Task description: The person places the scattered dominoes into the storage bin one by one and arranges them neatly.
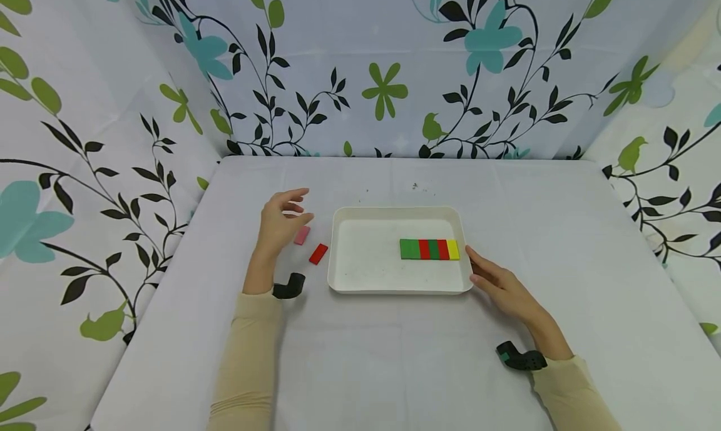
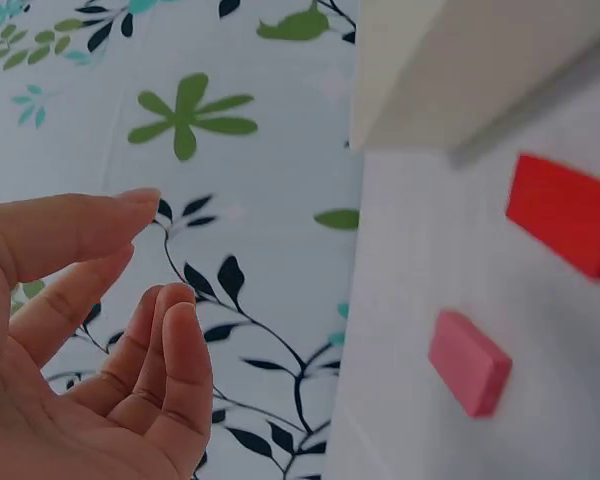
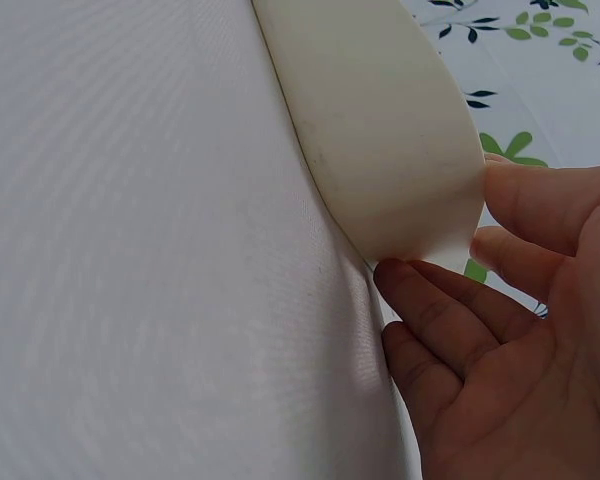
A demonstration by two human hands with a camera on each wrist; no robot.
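Note:
On the table stands a shallow white tray (image 1: 366, 249). Flat blocks (image 1: 430, 249) in green, red and yellow lie side by side in a row in its right half. To the left of the tray are a red block (image 1: 318, 254) and a pink block (image 1: 301, 235), both also visible in the left wrist view. My left hand (image 1: 275, 226) hovers by the pink block, fingers loosely bent, holding nothing. At the tray's right end, my right hand (image 1: 502, 286) touches the rim and outer wall with extended fingers; the right wrist view shows its fingertips against the tray side (image 3: 390, 130).
A white cloth (image 1: 349, 356) covers the table. Behind it and at both sides hang patterned curtains (image 1: 360, 37) with leaves and birds. Small dark specks (image 1: 415, 186) lie beyond the tray. Each wrist carries a black camera mount (image 1: 290, 286).

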